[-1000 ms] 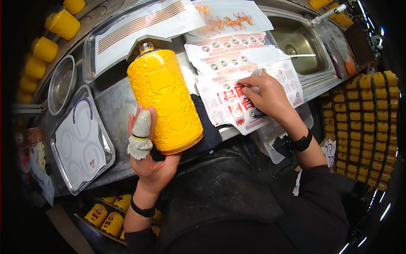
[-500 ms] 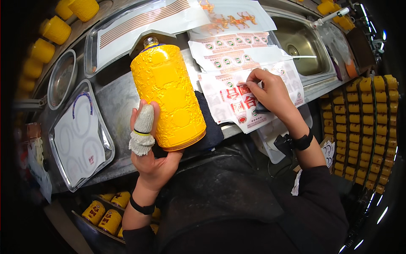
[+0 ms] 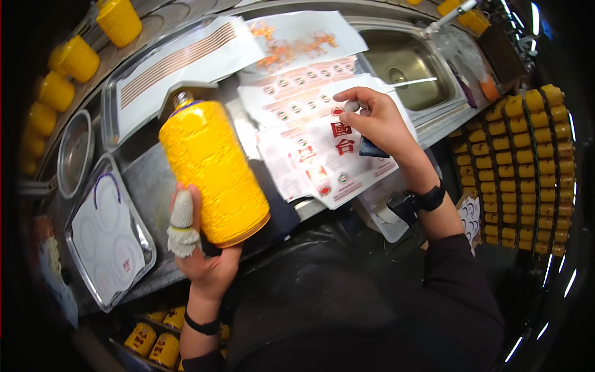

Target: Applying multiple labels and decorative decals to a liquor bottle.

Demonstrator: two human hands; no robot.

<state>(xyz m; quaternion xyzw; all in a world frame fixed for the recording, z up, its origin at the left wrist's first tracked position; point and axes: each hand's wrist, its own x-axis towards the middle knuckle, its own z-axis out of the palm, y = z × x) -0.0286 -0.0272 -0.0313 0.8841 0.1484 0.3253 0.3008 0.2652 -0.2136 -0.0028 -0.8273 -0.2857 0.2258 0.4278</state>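
My left hand (image 3: pixel 201 248) grips a large yellow embossed bottle (image 3: pixel 211 170) from below, tilted with its neck pointing up and left. A white cloth sleeve covers that hand's thumb (image 3: pixel 181 224). My right hand (image 3: pixel 375 121) is raised over the sheets of red-and-white decals (image 3: pixel 310 146) on the steel counter. Its thumb and forefinger pinch a small round red decal (image 3: pixel 338 111), and a small dark flat tool (image 3: pixel 374 149) sits under its palm.
A steel sink (image 3: pixel 406 65) lies at the upper right. A shallow metal tray (image 3: pixel 102 232) with white round labels sits at the left, a round metal bowl (image 3: pixel 74 152) beyond it. Rows of yellow bottles (image 3: pixel 527 167) fill the right side and more line the upper left (image 3: pixel 65 68).
My right hand has lifted off the decal sheet with a small round decal pinched in its fingers. The yellow bottle has shifted slightly right and tilted a bit more.
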